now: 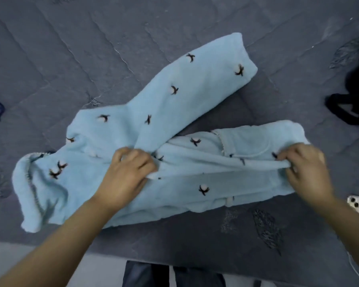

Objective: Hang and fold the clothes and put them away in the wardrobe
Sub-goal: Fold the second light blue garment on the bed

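From the head view, we see the pale blue fleece garment [133, 154] spread on the grey quilted bed [71, 59], its long axis running left to right straight before us. Our left hand [129, 172] bunches its middle; our right hand [305, 170] pinches the right-hand edge, both equally near.

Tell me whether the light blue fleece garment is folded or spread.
Partly folded: the light blue fleece garment lies on the bed, and both hands grip a fold along its near side.
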Available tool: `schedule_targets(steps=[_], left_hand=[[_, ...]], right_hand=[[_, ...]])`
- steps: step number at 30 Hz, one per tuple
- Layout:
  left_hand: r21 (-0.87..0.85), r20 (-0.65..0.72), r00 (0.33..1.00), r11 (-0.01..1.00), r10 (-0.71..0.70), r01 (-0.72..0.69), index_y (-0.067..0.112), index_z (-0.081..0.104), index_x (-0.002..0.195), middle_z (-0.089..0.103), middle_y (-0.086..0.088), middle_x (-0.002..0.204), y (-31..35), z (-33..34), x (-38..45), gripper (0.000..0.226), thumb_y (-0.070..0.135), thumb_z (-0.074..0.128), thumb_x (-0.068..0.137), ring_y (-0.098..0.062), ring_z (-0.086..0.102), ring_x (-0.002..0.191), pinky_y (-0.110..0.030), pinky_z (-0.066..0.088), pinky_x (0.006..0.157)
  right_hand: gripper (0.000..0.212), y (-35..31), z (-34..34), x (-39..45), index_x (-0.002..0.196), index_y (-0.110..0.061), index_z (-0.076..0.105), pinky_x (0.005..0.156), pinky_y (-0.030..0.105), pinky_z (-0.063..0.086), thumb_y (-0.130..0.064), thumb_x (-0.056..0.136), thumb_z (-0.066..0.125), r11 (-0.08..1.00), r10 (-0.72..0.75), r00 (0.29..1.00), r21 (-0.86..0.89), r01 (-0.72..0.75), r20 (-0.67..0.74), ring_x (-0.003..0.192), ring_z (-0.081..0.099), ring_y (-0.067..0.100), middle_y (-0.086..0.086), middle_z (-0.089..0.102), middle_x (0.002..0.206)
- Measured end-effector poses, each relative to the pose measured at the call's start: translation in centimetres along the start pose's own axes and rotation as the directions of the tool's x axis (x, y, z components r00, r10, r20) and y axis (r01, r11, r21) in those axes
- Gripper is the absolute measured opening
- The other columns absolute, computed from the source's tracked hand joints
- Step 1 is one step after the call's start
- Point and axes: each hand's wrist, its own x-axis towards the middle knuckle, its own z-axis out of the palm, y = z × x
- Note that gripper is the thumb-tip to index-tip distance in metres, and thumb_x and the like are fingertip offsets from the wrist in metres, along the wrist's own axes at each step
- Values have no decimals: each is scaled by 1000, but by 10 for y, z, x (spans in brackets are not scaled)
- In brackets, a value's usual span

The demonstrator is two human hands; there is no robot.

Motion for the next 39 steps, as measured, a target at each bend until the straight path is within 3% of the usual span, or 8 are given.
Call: schedule_targets(steps=[3,9,15,21,26,29,32,39], left_hand=[[-49,179,983,998,-25,35,18,73,94,67,3,98,14,13,-6,27,11,75,68,-23,63,97,-41,31,94],[-164,-229,965,982,-127,90,21,66,115,60,1,127,31,14,37,28,22,51,92,-21,54,115,-35,25,103],[94,334,914,974,-228,208,33,9,155,-1,-2,164,22,71,52,64,60,16,97,-22,0,151,-53,-7,119],[-43,451,859,956,-241,290,39,-6,153,-16,10,161,9,84,65,68,66,13,93,-9,-15,148,-46,-20,116],[-844,325,826,254,-460,473,14,59,125,65,5,117,-41,16,66,38,18,70,89,-1,62,99,-23,46,98],[-624,250,726,467,-641,627,12,60,123,66,-3,119,-114,-10,59,43,29,74,86,-10,62,106,-31,47,99],[-310,494,606,525,-624,793,23,60,124,64,4,120,-162,-21,49,60,60,70,77,-18,58,114,-36,47,98],[-643,596,783,477,-179,599,19,72,90,70,10,77,-176,-46,8,22,39,77,80,1,63,68,-18,49,62]], right_hand=[[45,-15,17,-16,104,3,72,81,55,48,19,63,61,997,77,994,-17,-76,73,91,60,49,25,63,102],[44,-80,23,15,129,-3,59,111,50,32,-11,90,40,991,14,994,134,1,-107,130,44,36,19,49,141],[60,-82,78,44,155,-16,8,122,33,-1,-42,105,28,998,44,975,36,-53,220,151,5,17,2,4,163],[61,-86,87,52,155,-10,14,119,26,-6,-40,104,32,952,176,958,210,-224,228,149,5,12,1,8,162],[32,-149,62,97,126,-5,60,95,23,45,-17,97,56,316,570,771,790,-526,284,111,54,12,-3,61,117],[16,-190,61,138,102,-1,64,70,16,49,-15,94,60,-242,597,567,801,-547,567,89,56,14,-2,61,92],[13,-221,62,171,99,-11,60,71,26,56,-20,91,66,-464,570,449,721,-514,688,91,61,19,6,65,108],[40,-246,27,171,134,-10,55,104,52,44,-29,100,50,-645,395,714,728,-233,578,117,61,34,15,63,129]])
